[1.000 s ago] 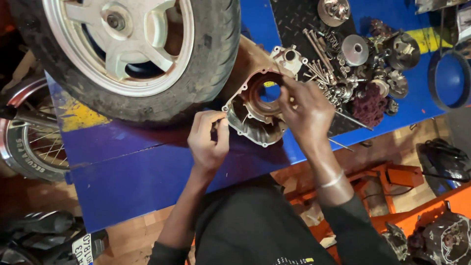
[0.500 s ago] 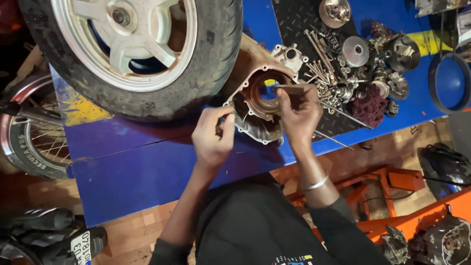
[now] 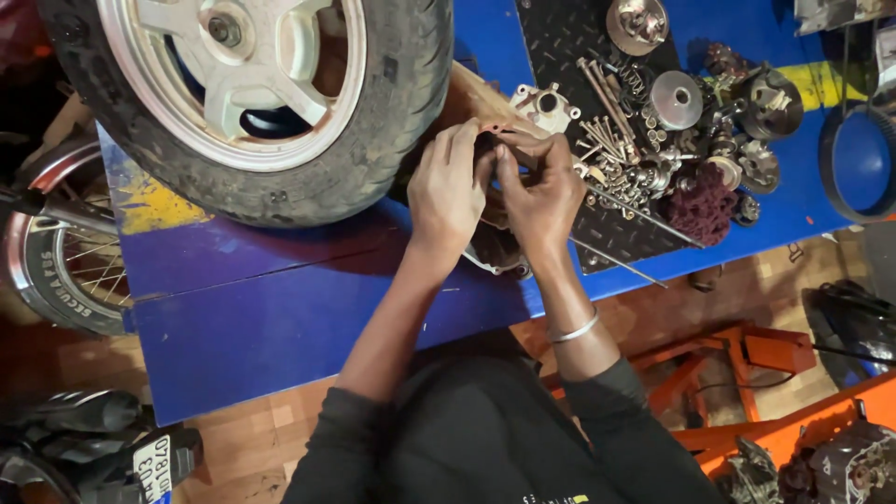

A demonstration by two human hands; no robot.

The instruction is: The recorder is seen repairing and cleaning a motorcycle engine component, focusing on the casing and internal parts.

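Observation:
Both my hands meet over a round metal engine casing (image 3: 499, 254) on the blue table (image 3: 280, 308), just right of a big tyre on an alloy wheel (image 3: 252, 103). My left hand (image 3: 448, 191) lies over the casing with its fingers curled on the far rim. My right hand (image 3: 543, 191) sits next to it, fingertips pinched together at the casing's middle. What they pinch is hidden; half a second ago it was a thin metal part. Most of the casing is covered by my hands.
A black chequered mat (image 3: 569, 56) to the right carries several bolts, springs, gears and discs (image 3: 677, 98), with long rods (image 3: 644, 215) near my right wrist. A rubber belt (image 3: 854, 159) lies far right. A spoked wheel (image 3: 56, 261) stands left; an orange stand (image 3: 737, 359) is below.
My left hand moved up from the casing's near edge onto the casing. My right hand drew in over its middle with a thin part. The two hands now touch and hide the opening.

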